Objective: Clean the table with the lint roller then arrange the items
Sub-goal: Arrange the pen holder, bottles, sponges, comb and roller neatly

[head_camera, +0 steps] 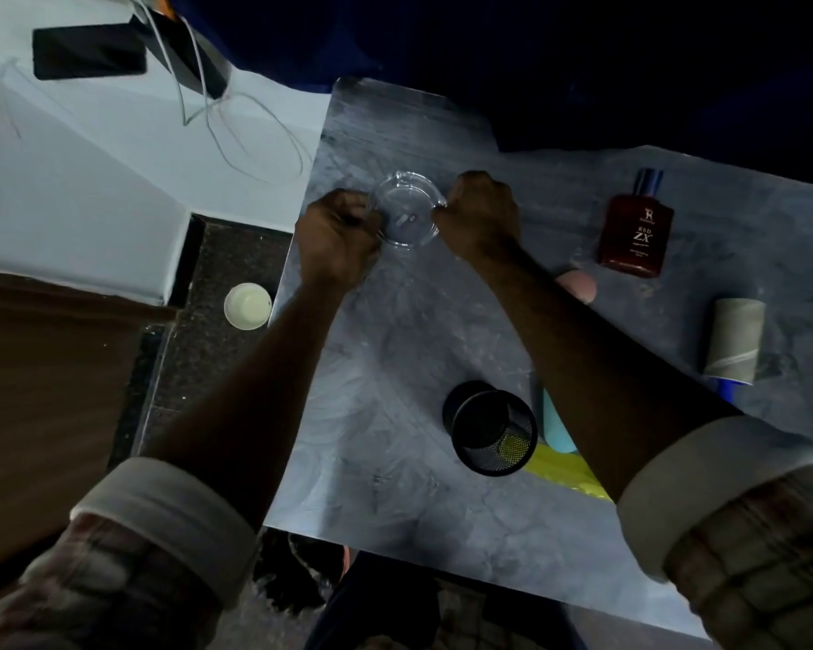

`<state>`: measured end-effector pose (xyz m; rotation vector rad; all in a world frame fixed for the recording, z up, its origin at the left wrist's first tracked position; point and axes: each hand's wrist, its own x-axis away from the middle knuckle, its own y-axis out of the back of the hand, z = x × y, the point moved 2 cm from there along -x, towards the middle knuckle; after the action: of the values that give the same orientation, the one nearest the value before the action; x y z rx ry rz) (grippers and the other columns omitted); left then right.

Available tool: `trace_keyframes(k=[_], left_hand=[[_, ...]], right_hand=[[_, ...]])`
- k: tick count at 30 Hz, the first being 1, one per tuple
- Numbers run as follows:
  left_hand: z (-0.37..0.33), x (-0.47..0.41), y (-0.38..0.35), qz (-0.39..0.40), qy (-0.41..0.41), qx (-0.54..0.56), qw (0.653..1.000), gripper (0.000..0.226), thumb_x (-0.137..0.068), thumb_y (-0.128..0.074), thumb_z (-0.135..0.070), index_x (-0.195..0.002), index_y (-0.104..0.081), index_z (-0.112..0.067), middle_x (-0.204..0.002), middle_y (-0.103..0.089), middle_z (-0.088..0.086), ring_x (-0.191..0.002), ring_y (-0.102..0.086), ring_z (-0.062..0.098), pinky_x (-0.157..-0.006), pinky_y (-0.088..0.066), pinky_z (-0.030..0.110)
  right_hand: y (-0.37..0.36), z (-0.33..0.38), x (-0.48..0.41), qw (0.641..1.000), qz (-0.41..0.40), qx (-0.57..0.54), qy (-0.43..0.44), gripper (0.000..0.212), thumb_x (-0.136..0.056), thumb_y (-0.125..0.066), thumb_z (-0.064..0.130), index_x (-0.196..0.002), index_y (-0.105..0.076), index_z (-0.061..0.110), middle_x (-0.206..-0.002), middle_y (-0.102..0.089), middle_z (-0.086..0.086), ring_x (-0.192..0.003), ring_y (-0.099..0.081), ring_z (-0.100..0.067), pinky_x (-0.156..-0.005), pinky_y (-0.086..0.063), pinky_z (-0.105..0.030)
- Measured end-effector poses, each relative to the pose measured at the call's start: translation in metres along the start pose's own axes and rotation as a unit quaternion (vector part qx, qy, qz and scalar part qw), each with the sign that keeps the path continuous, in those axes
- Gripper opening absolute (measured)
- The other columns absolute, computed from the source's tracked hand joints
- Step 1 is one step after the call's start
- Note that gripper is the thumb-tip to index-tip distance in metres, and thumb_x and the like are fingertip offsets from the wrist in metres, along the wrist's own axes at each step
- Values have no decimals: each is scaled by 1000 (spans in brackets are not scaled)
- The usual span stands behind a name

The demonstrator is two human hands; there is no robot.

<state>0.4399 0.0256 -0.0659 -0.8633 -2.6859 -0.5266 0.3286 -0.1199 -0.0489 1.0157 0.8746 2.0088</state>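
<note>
Nearest the viewer, two forearms in rolled-up sleeves reach forward over a grey marbled table (395,485). Close to the near edge, between the arms, stands a black mesh pen cup (491,433); just beside it on the right lie a pale blue object (555,429) and something yellow (564,471), both partly hidden under the right forearm. Further right, near the table's edge, the lint roller (733,340) lies on its side with a blue end facing the viewer, well apart from both hands. Beyond it a dark red perfume bottle (637,232) lies flat, with a pink object (580,286) peeking out beside the right arm. At the far middle of the table, a clear glass ashtray (407,211) is gripped from both sides: the left hand (336,232) is curled tight on its left rim, the right hand (482,213) curled tight on its right rim. Off the table to the left, a white cup (247,305) sits on the dark floor; further away a black phone (89,51) and cables (235,133) rest on a pale surface.
</note>
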Motion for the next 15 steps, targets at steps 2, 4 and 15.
trace_keyframes(k=[2,4,15], left_hand=[[4,4,1,12,5,51,999,15,-98,-65,9,-109,-68,0,-62,-64,-5,-45,-56,6,-45,-49,22],[6,17,8,7,16,72,997,22,-103,-56,7,-125,-62,6,-69,-60,0,-48,-53,8,-44,-45,19],[64,201,32,304,-126,-204,922,88,-80,-82,-35,-156,-38,-49,-148,-46,-29,-103,-68,4,-69,-62,22]], right_hand=[[4,-1,3,1000,13,4,2,35,-85,-64,33,-110,-72,10,-119,-72,-15,-115,-67,-33,-95,-55,-34],[14,-5,15,1000,6,10,25,33,-89,-61,36,-104,-73,9,-114,-74,-15,-112,-67,-34,-93,-53,-34],[59,-138,207,985,15,-170,31,9,-103,-57,35,-101,-65,31,-75,-71,7,-61,-70,-10,-55,-61,-42]])
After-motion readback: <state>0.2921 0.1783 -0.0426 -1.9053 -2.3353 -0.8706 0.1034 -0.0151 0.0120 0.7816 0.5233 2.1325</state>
